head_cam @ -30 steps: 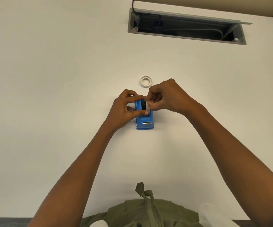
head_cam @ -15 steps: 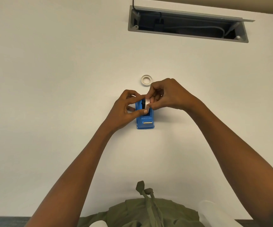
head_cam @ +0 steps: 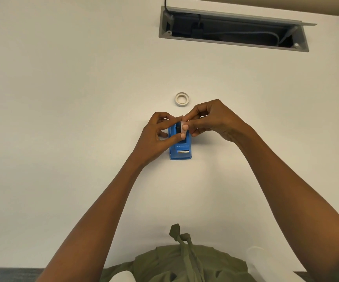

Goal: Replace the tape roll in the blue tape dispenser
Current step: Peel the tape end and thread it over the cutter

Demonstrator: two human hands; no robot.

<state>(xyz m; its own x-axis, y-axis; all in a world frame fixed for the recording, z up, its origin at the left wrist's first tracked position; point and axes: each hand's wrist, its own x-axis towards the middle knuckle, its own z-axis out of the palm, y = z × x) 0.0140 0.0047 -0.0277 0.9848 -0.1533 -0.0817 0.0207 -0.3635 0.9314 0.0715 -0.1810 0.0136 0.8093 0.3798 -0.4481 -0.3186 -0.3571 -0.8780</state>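
Here, the left hand [head_cam: 154,137] steadies the blue dispenser [head_cam: 180,148] mid-bench while the right hand [head_cam: 211,121] pinches a tape roll [head_cam: 184,127] that, tilted, could jam.

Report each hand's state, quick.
Left hand: grips the blue tape dispenser.
Right hand: pinches the tape roll at the dispenser.

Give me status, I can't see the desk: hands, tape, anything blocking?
Left hand grips the blue dispenser. Right hand pinches a white tape roll at its slot. Second roll lies behind, apart. Nothing blocking.
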